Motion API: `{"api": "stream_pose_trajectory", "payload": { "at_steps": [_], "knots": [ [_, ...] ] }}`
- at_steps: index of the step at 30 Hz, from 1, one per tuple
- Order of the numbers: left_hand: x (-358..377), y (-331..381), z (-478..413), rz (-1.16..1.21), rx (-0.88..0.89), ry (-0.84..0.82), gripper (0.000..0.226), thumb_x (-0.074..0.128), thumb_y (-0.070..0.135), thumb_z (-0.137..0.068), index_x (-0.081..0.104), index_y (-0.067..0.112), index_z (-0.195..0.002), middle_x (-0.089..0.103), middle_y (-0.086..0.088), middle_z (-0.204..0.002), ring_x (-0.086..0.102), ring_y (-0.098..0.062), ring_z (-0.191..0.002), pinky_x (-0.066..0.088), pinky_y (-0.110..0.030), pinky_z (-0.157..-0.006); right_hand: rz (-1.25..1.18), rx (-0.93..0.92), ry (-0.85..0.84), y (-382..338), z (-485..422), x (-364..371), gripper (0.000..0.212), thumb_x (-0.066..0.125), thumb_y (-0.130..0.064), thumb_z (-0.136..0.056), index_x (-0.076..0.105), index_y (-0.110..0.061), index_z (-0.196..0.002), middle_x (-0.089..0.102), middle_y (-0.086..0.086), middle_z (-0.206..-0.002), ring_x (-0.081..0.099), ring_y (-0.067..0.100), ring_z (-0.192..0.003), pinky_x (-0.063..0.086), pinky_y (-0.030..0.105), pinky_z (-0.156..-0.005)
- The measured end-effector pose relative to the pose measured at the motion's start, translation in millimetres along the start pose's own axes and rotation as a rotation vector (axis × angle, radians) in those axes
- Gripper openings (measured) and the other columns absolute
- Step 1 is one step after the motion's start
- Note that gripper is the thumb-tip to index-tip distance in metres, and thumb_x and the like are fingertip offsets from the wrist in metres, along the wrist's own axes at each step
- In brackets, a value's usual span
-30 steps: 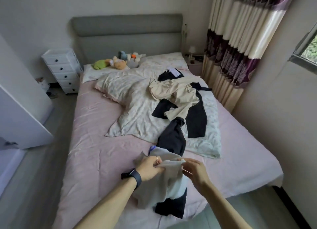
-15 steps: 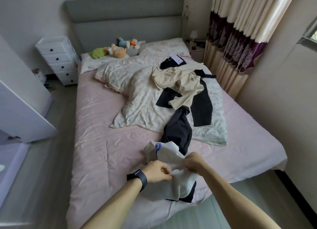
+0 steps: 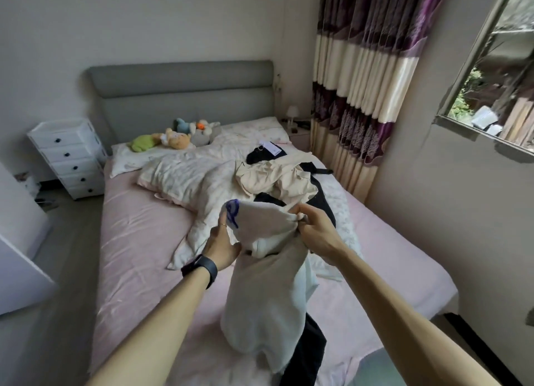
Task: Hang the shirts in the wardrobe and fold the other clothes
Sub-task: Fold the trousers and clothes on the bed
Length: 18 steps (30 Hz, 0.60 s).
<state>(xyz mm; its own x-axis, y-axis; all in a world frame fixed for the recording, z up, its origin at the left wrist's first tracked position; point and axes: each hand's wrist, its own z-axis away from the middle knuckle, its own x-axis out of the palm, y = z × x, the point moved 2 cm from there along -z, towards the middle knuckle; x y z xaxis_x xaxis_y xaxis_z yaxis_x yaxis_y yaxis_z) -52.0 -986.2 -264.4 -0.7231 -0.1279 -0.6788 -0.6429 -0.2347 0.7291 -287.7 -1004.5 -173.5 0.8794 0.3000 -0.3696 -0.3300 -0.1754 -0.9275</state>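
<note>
Pink sheet (image 3: 135, 241) covers a double bed with a grey padded headboard (image 3: 185, 88), set in a small bedroom. A rumpled floral duvet (image 3: 196, 180) lies across the middle of the mattress, and a row of stuffed toys (image 3: 176, 137) rests on the pillow at the head. To the left of the bed stands a white drawer unit (image 3: 68, 157). To the right hangs a purple and cream curtain (image 3: 361, 76), with a window (image 3: 497, 76) in the wall beside it and a small lamp (image 3: 292, 114) in the far corner.

Both arms reach out over the foot of the bed and hold a white garment (image 3: 265, 307) up in the air above the sheet. The left hand (image 3: 222, 245), with a black wristband (image 3: 202, 270) on its wrist, grips the cloth's left edge just below a blue print (image 3: 232, 215), its fingers running up behind the fabric. The right hand (image 3: 316, 232) has its fingers curled tight round a bunched fold at the top. The rest of the cloth hangs down between the forearms.

On the duvet behind lies a crumpled cream garment (image 3: 277, 177) over a black garment (image 3: 323, 200), which bears a paper tag (image 3: 270, 147) at its far end. Another dark garment (image 3: 309, 354) drapes off the foot of the bed, partly hidden by the hanging white cloth.
</note>
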Motion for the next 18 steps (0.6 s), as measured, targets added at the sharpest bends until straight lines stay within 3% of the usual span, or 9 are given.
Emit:
{"api": "stream_pose_trajectory", "payload": {
  "at_steps": [2,4,5,7,8,10,13,16,18],
  "knots": [
    [-21,13,-15,0.019,0.082,0.06,0.113,0.082,0.027,-0.074,0.005,0.039,-0.157,0.036,-0.004,-0.152,0.046,-0.026,-0.132,0.045,-0.035,-0.1,0.033,-0.072,-0.031,-23,-7,-2,0.047,0.032,0.018,-0.075,0.059,-0.021,-0.076,0.054,-0.003,-0.07,0.047,0.002,-0.061,0.037,0.017,-0.054],
    [-45,28,-23,0.013,0.166,0.092,0.075,0.081,0.032,-0.073,0.048,0.036,-0.14,0.029,-0.006,-0.158,0.026,-0.016,-0.145,0.024,-0.021,-0.114,0.076,-0.142,-0.034,-40,-14,-4,0.045,0.033,0.017,-0.074,0.059,-0.021,-0.076,0.059,0.001,-0.075,0.052,0.007,-0.069,0.041,0.024,-0.061],
    [-57,35,-23,-0.018,0.213,0.124,0.043,0.078,0.028,-0.076,0.065,0.031,-0.117,0.031,-0.007,-0.157,0.024,-0.014,-0.146,0.02,-0.011,-0.108,0.09,-0.158,-0.017,-45,-17,-7,0.045,0.034,0.016,-0.073,0.06,-0.021,-0.076,0.061,-0.003,-0.075,0.053,0.005,-0.071,0.042,0.025,-0.064],
    [-78,42,-19,-0.122,0.248,0.133,0.012,0.074,0.017,-0.08,0.065,0.018,-0.088,0.052,-0.007,-0.139,0.046,-0.025,-0.133,0.033,-0.012,-0.087,0.162,-0.164,0.057,-47,-20,-17,0.047,0.036,0.017,-0.075,0.063,-0.021,-0.078,0.061,-0.015,-0.068,0.054,-0.005,-0.067,0.04,0.018,-0.063],
    [-88,44,-15,-0.17,0.242,0.119,0.013,0.072,0.014,-0.081,0.06,0.018,-0.086,0.062,-0.007,-0.119,0.057,-0.031,-0.115,0.04,-0.019,-0.076,0.22,-0.148,0.108,-44,-21,-23,0.046,0.038,0.018,-0.077,0.066,-0.019,-0.082,0.06,-0.016,-0.066,0.055,-0.007,-0.065,0.037,0.011,-0.06],
    [-107,43,-8,-0.217,0.188,0.104,0.017,0.067,0.014,-0.081,0.053,0.022,-0.087,0.064,-0.007,-0.092,0.06,-0.034,-0.089,0.046,-0.033,-0.071,0.32,-0.105,0.221,-29,-23,-33,0.043,0.042,0.018,-0.08,0.07,-0.01,-0.096,0.06,-0.013,-0.076,0.059,-0.002,-0.075,0.035,0.009,-0.057],
    [-124,54,-5,-0.159,0.208,0.075,0.023,0.074,0.022,-0.085,0.052,0.027,-0.081,0.065,-0.002,-0.087,0.061,-0.025,-0.086,0.048,-0.032,-0.075,0.424,0.003,0.307,4,-29,-32,0.042,0.048,0.013,-0.083,0.072,-0.011,-0.107,0.068,0.004,-0.099,0.064,0.029,-0.103,0.035,0.023,-0.07],
    [-135,82,-3,-0.03,0.247,0.04,0.028,0.081,0.018,-0.08,0.055,0.028,-0.076,0.063,0.006,-0.079,0.061,-0.016,-0.083,0.046,-0.026,-0.074,0.353,0.06,0.329,13,-19,-8,0.033,0.058,-0.002,-0.088,0.07,-0.022,-0.111,0.071,0.003,-0.113,0.064,0.027,-0.111,0.042,0.027,-0.081],
    [-140,94,-3,0.01,0.227,0.023,0.026,0.083,0.016,-0.076,0.059,0.026,-0.077,0.065,0.004,-0.081,0.064,-0.021,-0.089,0.051,-0.033,-0.082,0.253,-0.007,0.165,-1,-9,18,0.046,0.071,-0.017,-0.085,0.06,-0.028,-0.128,0.062,-0.007,-0.128,0.057,0.016,-0.122,0.044,0.028,-0.092]
  ]
}}
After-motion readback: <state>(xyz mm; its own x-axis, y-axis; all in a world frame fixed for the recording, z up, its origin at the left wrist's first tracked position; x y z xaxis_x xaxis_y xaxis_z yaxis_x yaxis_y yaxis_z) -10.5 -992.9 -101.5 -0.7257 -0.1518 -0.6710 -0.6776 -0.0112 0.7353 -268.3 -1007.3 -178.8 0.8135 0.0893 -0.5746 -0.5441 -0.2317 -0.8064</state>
